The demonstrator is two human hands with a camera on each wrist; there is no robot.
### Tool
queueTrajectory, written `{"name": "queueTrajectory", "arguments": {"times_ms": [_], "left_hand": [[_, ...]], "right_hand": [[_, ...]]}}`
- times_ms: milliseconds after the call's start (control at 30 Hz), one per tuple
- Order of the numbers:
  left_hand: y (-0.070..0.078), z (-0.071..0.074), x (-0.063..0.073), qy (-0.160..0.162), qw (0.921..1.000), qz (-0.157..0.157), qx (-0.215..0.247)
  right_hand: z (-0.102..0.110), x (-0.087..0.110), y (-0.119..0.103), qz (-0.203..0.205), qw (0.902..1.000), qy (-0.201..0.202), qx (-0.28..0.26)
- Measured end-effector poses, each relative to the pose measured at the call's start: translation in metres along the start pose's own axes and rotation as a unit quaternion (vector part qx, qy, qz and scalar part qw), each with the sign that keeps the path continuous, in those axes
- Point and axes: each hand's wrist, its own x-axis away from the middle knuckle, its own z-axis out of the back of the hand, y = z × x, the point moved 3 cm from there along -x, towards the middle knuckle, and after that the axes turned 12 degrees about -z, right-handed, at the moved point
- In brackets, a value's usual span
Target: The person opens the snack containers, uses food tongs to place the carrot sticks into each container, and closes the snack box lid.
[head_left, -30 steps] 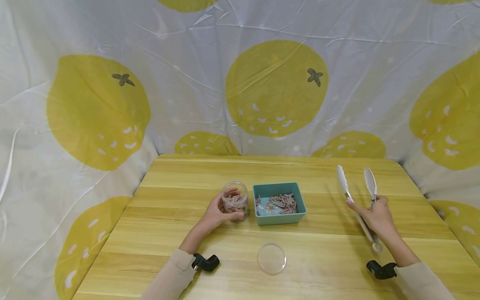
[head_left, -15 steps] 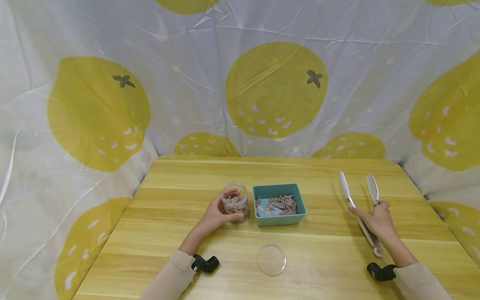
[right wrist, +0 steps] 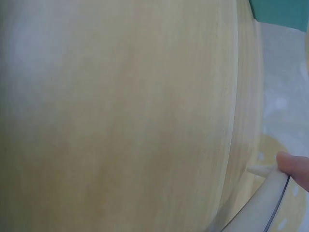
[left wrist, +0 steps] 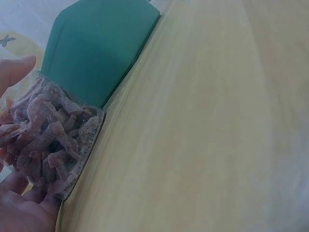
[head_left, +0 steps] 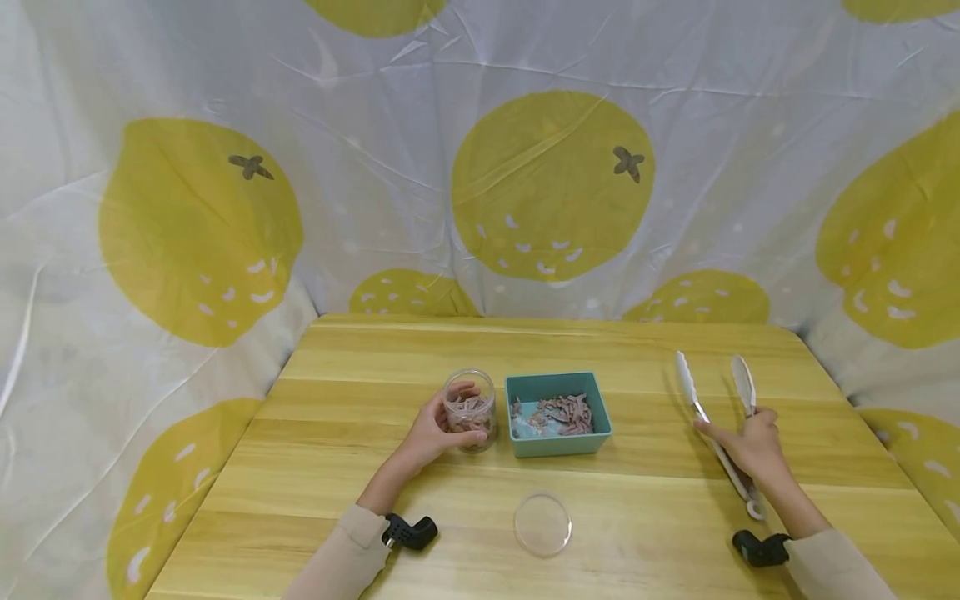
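My left hand (head_left: 429, 433) grips a clear, lidless jar (head_left: 472, 421) standing on the table, thumb in front and fingers round the back. Powdery purplish-brown dried strips (left wrist: 48, 130) fill the lower part of the jar. Just right of it sits a teal rectangular box (head_left: 562, 446) holding more of the strips (head_left: 567, 414), heaped toward its right side. At the right of the table my right hand (head_left: 753, 446) holds a pair of tongs (head_left: 726, 458) with white tips; the tongs' arms are spread apart and point away from me, with nothing between the tips.
A round clear lid (head_left: 543, 524) lies flat on the wooden table (head_left: 645, 542), in front of the box. Behind the table and at both sides hangs a pale cloth (head_left: 360, 167) printed with yellow lemons.
The whole head view has shifted slightly, so everything sits a little lower. The right hand and tongs have moved only slightly; the left hand keeps its hold on the jar.
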Motion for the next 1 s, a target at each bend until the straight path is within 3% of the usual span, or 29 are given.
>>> {"name": "queueTrajectory", "arguments": {"times_ms": [767,1000], "left_hand": [[0.001,0.0,0.0003,0.004,0.9999,0.007,-0.009],[0.0012,0.0001,0.001,0.001,0.9999,0.004,-0.013]], "right_hand": [[0.0012,0.0026,0.0033,-0.009,0.9996,-0.002,0.028],[0.0047,0.0068,0.0024,-0.007,0.9969,0.067,0.04]]}}
